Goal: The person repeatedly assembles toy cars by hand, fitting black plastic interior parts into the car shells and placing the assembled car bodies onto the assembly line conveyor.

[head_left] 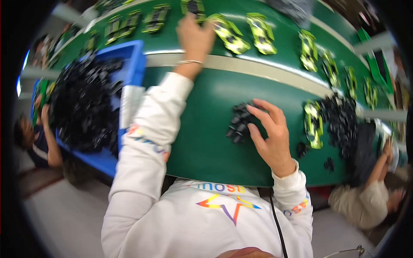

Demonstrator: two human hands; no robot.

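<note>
My left hand (195,36) stretches far forward to the raised strip. Its fingers close over the near end of a yellow-green and black toy car (192,6); blur and the hand itself hide the exact grip. Nearer to me, my right hand (272,136) hovers at a small heap of black plastic parts (239,122) on the green tabletop (202,146). Thumb and forefinger are apart there, at the heap's right side, and I see nothing held between them. Right of that hand lies another toy car (313,124), beside a larger pile of black parts (340,122).
On the left stands a blue bin (138,58) heaped with black parts (84,103). Several toy cars line the far green strip (284,43), beyond a pale rail (249,69). Loose black pieces (303,149) lie at right. Other people (365,195) sit on both sides.
</note>
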